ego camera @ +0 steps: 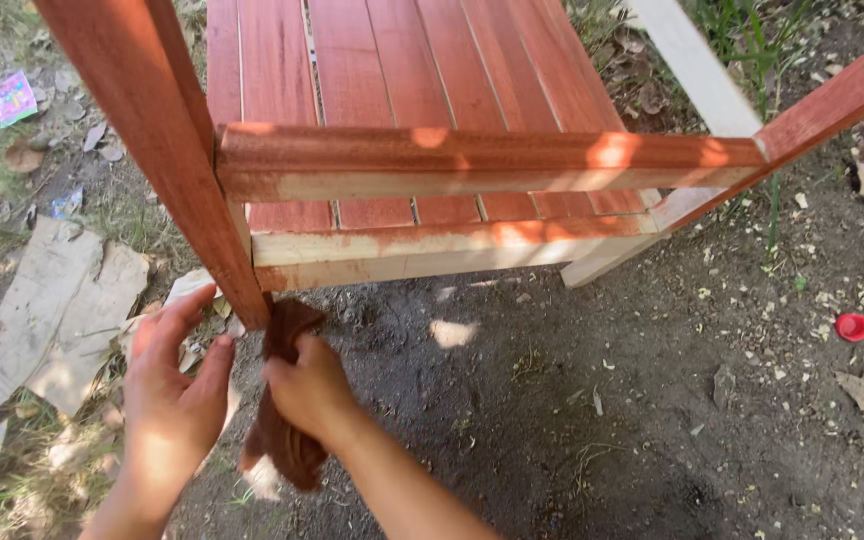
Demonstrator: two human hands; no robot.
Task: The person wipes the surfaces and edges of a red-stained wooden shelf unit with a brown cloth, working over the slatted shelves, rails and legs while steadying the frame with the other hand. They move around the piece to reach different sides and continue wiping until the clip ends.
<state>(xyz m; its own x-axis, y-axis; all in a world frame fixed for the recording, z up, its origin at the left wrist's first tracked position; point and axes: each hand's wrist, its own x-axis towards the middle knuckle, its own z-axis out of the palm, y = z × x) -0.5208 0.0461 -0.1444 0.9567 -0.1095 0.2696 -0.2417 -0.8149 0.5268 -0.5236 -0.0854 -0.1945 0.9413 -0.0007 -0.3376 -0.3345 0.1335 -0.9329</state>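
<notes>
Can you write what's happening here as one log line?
right hand: grips stained rag at end of red wooden leg | left hand: open, beside leg | ground: dirt

outdoor yard | bare soil [572, 420] — dry leaves, grass [752, 40] — stained wooden bench [402, 100]

The red-stained slatted wooden frame [402, 110] runs off the top edge; the brown stained rag [287, 420] is partly hidden inside the right hand [310, 388].

Left hand [174, 385] open, fingers spread, palm inward. Right hand [307, 385] clenched, forearm angled from lower right.
</notes>
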